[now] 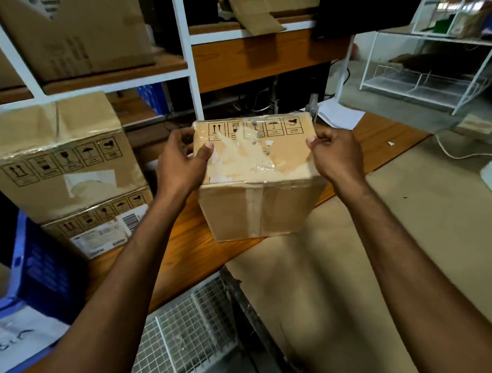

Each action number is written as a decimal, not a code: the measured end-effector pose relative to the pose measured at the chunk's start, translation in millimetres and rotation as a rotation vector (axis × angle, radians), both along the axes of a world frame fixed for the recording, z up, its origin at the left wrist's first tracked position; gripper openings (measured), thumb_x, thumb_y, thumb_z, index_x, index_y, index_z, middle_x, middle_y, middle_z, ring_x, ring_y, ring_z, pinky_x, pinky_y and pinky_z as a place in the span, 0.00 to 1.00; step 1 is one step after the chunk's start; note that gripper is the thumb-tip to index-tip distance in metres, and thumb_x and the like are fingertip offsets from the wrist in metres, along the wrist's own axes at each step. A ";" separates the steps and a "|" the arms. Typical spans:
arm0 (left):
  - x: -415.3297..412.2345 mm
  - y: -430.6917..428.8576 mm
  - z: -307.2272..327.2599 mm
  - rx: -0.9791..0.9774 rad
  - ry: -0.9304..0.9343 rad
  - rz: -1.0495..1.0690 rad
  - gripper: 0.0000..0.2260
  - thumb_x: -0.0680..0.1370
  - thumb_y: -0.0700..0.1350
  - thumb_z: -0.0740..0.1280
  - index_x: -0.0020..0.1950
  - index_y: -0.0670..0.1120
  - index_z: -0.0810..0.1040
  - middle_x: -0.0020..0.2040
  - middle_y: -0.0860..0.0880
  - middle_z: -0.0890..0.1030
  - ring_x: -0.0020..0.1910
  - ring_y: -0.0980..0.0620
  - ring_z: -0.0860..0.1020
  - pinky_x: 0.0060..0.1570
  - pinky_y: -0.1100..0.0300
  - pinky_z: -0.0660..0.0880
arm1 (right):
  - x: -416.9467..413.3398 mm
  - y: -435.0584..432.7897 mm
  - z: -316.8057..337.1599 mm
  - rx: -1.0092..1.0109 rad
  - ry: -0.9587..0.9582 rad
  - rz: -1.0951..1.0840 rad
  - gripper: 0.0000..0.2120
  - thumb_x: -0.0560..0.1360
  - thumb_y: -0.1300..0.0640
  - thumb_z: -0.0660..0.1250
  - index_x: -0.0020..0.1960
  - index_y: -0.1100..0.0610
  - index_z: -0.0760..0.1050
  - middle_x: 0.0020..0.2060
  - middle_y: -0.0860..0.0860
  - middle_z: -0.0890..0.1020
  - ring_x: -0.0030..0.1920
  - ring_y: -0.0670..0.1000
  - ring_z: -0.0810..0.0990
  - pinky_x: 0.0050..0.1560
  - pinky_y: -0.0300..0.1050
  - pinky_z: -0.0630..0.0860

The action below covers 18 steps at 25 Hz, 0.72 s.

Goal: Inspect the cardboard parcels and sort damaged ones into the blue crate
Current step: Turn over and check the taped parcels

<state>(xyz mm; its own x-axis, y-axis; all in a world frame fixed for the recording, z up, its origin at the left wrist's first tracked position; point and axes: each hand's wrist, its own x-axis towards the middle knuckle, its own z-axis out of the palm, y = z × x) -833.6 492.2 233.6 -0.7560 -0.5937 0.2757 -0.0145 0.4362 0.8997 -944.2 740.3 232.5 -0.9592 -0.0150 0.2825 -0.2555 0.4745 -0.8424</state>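
Cardboard parcel (257, 172) is up between both hands over the near right end of the wooden worktop (178, 254); I cannot tell whether its base touches the wood. The left hand (183, 160) grips the left side with the thumb laid on the top face, and the right hand (336, 159) has its fingers (317, 141) curled over the far right top edge, so both are grasping the box. The top face is turned up to the person: handling symbols run along its far edge, and below them lie crinkled clear tape and the pale, torn remains of a label. This looks like the inspection step, with the verdict not yet given. Next would be turning the box to check the other faces and corners; if it counts as damaged, it has to travel left and near to the blue crate (44, 267), which stands at the near left with paper lying in it. Two stacked parcels (63, 162) wait at the left on the worktop, in front of a white-framed shelf rack (186, 55) loaded with larger cartons. A wire basket (185, 334) sits below the near edge, a sheet of paper (341, 115) lies at the far end, and a white wire stand (415, 84) rests on the concrete floor (436, 225) at the far right.
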 end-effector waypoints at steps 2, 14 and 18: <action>-4.0 -2.7 -1.3 0.038 0.000 -0.036 0.21 0.82 0.48 0.70 0.74 0.50 0.72 0.70 0.48 0.79 0.64 0.54 0.79 0.46 0.65 0.77 | 0.0 -4.9 -4.0 -0.061 -0.047 0.060 0.16 0.77 0.47 0.72 0.62 0.50 0.83 0.53 0.45 0.87 0.53 0.47 0.85 0.59 0.50 0.81; 7.4 13.4 -28.9 0.252 0.087 -0.153 0.32 0.81 0.50 0.70 0.83 0.56 0.60 0.76 0.51 0.71 0.63 0.58 0.77 0.57 0.60 0.78 | 10.0 -3.8 -22.8 -0.308 -0.257 0.276 0.24 0.75 0.46 0.74 0.70 0.48 0.77 0.59 0.43 0.84 0.59 0.46 0.82 0.51 0.45 0.76; 1.9 13.4 -32.3 0.223 0.097 -0.165 0.29 0.84 0.51 0.66 0.83 0.56 0.59 0.76 0.53 0.70 0.58 0.65 0.75 0.55 0.65 0.78 | 7.3 -0.4 -28.2 -0.344 -0.211 0.293 0.20 0.80 0.48 0.69 0.71 0.49 0.76 0.60 0.43 0.84 0.60 0.44 0.82 0.53 0.42 0.75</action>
<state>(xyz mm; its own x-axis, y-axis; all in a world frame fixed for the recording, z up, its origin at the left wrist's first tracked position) -831.7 505.6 201.3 -0.8238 -0.5191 0.2278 0.1308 0.2170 0.9674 -937.0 739.8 204.3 -0.9653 -0.2327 0.1185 -0.1436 0.0940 -0.9852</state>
